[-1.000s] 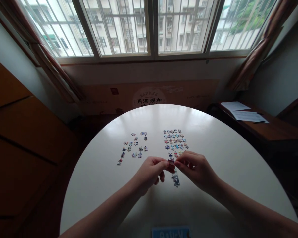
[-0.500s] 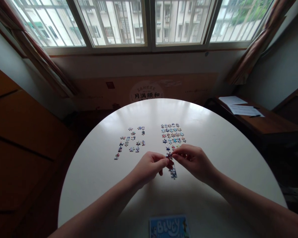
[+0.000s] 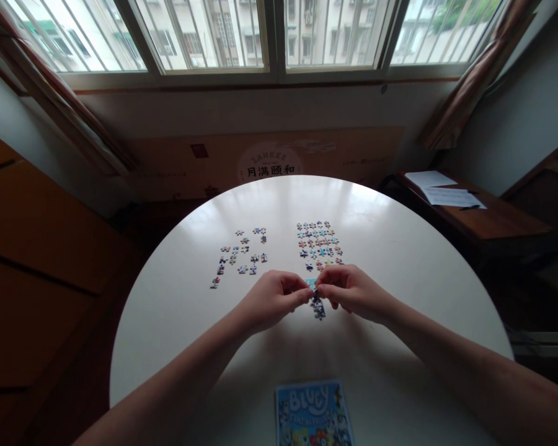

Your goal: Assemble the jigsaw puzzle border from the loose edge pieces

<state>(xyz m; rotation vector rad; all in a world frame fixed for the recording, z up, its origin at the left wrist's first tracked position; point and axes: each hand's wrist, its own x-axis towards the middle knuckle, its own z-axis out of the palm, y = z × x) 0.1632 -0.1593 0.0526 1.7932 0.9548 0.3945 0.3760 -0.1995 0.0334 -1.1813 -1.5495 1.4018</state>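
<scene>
My left hand and my right hand meet over the table, fingertips nearly touching. Both are closed in a pinch on small jigsaw puzzle pieces, partly hidden by the fingers; a light blue patch shows between them. Just below the fingertips, a short strip of dark joined puzzle pieces lies on the white round table. Beyond my right hand, loose puzzle pieces lie in rows. Another scattered group of puzzle pieces is off to the left.
A blue picture card or box lid marked "Bluey" lies near the table's front edge. To the right, a wooden side desk carries papers and pens. Windows and a printed board are behind the table.
The view has tilted down, showing more of the Bluey picture. My fingertips have come closer together, the right hand slightly nearer to me, and a light blue patch now shows between them.
</scene>
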